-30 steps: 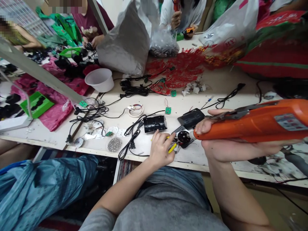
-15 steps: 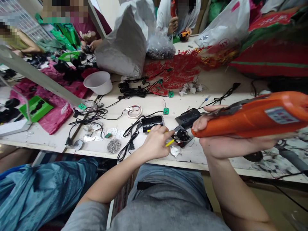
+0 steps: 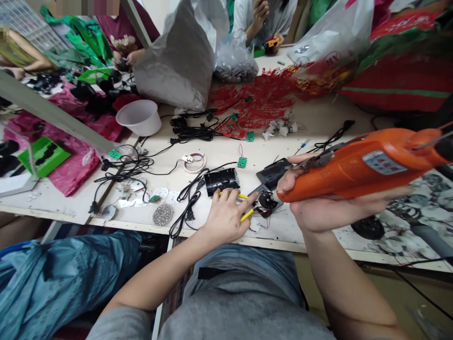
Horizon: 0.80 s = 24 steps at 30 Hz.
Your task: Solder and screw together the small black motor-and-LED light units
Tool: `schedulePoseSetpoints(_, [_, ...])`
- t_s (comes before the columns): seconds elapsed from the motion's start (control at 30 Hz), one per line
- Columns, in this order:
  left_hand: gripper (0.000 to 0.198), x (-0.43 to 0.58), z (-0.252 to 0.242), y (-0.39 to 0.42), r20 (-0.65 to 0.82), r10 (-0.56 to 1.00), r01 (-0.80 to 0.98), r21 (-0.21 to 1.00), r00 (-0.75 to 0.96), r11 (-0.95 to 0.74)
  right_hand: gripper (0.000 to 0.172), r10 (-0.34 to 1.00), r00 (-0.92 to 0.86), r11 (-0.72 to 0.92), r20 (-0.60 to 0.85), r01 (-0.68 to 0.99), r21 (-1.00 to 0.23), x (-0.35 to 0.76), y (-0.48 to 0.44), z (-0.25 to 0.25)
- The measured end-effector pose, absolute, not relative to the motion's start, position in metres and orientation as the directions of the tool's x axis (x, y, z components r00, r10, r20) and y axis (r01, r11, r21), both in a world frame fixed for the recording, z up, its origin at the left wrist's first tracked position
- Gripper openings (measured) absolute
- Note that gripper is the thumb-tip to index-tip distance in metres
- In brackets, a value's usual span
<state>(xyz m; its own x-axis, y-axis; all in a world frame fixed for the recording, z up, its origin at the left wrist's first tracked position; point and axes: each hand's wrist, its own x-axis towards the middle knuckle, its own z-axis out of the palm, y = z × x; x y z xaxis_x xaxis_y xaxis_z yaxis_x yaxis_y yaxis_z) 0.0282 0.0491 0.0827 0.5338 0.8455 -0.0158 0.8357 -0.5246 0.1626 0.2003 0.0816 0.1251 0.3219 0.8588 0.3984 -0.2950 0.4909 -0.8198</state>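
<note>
Orange power tool [image 3: 361, 165] is sitting clamped in the right hand [image 3: 320, 212], while the left hand [image 3: 226, 219] is closing around yellow-handled pliers [image 3: 247, 215] at a round black part [image 3: 266, 202] on the bench; 1 black cylindrical housing [image 3: 221, 182] is lying apart, not yet joined to it.

Orange power tool [image 3: 354, 177] with a pale blue-grey label; yellow tool [image 3: 247, 215] beside a glossy black cylinder [image 3: 221, 182] and a small green circuit board [image 3: 242, 162]. Farther off, a red tangled mesh [image 3: 255, 101], a white bowl [image 3: 138, 117], a pink bag [image 3: 72, 165] and a bright green tray [image 3: 44, 156]. Nearer, a teal-blue cloth [image 3: 60, 274], a plain grey shirt [image 3: 240, 321] and a black-and-white blotchy sheet [image 3: 428, 208].
</note>
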Motion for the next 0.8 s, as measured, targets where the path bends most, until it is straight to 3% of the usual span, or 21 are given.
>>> schedulePoseSetpoints(0.17, [0.057,0.039,0.078,0.042,0.042,0.877,0.871,0.102,0.479,-0.481,0.084,0.887,0.235,0.453,0.397,-0.283,-0.845,0.196,0.082,0.118])
schedulePoseSetpoints(0.5, [0.062,0.049,0.089,0.049,-0.072,0.876,0.879,0.046,0.476,-0.474,0.075,0.902,0.193,0.43,0.385,-0.352,-0.831,0.206,0.082,0.115])
schedulePoseSetpoints(0.63, [0.054,0.05,0.095,0.056,-0.127,0.856,0.866,0.079,0.5,-0.494,0.082,0.917,0.198,0.399,0.347,-0.384,-0.833,0.211,0.077,0.115])
schedulePoseSetpoints(0.8, [0.052,0.048,0.095,0.059,-0.128,0.842,0.851,0.094,0.524,-0.516,0.089,0.91,0.173,0.412,0.376,-0.287,-0.865,0.217,0.081,0.116])
